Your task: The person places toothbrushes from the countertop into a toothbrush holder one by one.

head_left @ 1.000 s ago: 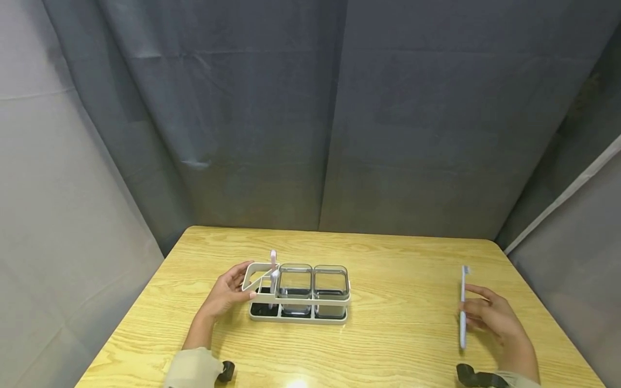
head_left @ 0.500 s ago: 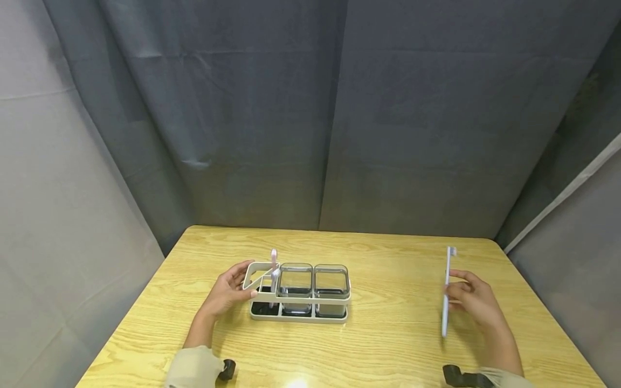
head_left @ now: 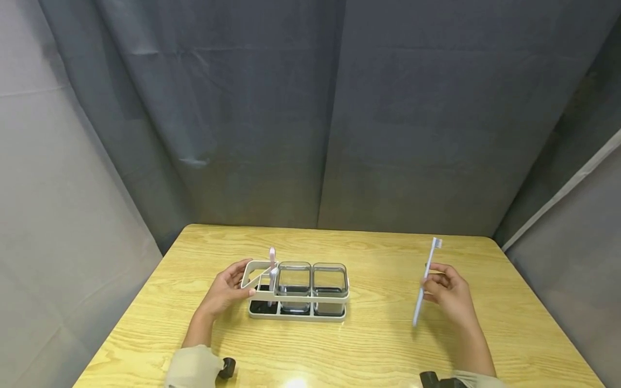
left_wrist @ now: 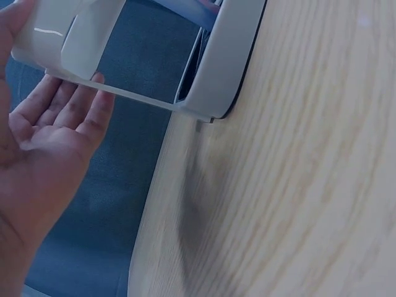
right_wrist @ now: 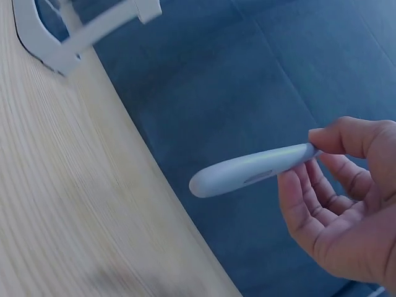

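Note:
My left hand [head_left: 226,287] grips the left end of a white toothbrush holder [head_left: 305,297], thumb in front and fingers behind its upper frame. In the left wrist view the fingertips curl against the frame's end [left_wrist: 86,49]. Two clear cups [head_left: 295,285] sit in the middle and right compartments. A pink and white toothbrush [head_left: 273,264] stands in the left section. Off to the right, my right hand [head_left: 448,293] pinches a pale blue toothbrush [head_left: 423,293] mid-length, bristles up and handle end slanting down to the left. The right wrist view shows the rounded handle [right_wrist: 247,171] between thumb and fingers.
The holder stands on a wooden table [head_left: 368,345]. Grey curtains [head_left: 330,118] hang behind the table's far edge and at both sides. Black wrist straps [head_left: 227,368] show at both sleeves.
My right hand has moved left and farther from me with the pale blue toothbrush, which has tilted from nearly upright to slanted. My left hand and the holder stay put.

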Demonstrator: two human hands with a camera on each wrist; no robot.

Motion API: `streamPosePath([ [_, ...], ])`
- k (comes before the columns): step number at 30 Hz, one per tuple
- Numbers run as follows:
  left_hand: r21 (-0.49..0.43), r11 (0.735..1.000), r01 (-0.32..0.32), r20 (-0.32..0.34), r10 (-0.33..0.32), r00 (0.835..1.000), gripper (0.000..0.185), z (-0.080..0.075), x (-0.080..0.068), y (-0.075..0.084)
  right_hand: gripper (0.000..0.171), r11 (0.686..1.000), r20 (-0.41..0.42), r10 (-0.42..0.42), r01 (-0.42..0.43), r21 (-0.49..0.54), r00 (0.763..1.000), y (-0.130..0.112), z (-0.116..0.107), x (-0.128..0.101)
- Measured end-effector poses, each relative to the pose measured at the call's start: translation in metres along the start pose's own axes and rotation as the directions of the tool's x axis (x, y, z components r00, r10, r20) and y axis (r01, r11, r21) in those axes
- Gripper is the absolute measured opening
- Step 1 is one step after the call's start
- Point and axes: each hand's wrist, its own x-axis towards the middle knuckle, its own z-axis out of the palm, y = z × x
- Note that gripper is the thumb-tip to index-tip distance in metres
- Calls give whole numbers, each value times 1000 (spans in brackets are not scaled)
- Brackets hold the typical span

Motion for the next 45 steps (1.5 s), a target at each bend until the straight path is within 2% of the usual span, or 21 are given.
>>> streamPosePath([
  [9, -32, 999, 10, 8, -9, 1000, 75, 1, -1, 2, 27, 995, 48, -69, 65, 80, 996, -11, 26, 0],
  [14, -29, 999, 14, 3, -14, 1000, 76, 1, -1, 2, 24, 989, 25, -97, 94, 116, 995, -20, 40, 0],
  [21, -44, 999, 24, 8, -24, 1000, 76, 1, -3, 2, 21, 967, 32, -198, 190, 170, 980, -30, 59, -3],
  [33, -41, 999, 28, 7, -28, 1000, 76, 1, -3, 1, 22, 922, 53, -304, 280, 267, 951, -51, 92, -3],
  [39, -38, 999, 24, 13, -23, 1000, 75, 2, -1, 0, 27, 914, 75, -305, 270, 303, 949, -54, 106, -2],
  [45, -29, 999, 27, 7, -27, 1000, 75, 2, 0, 0, 25, 902, 94, -291, 241, 359, 952, -57, 120, 1],
])
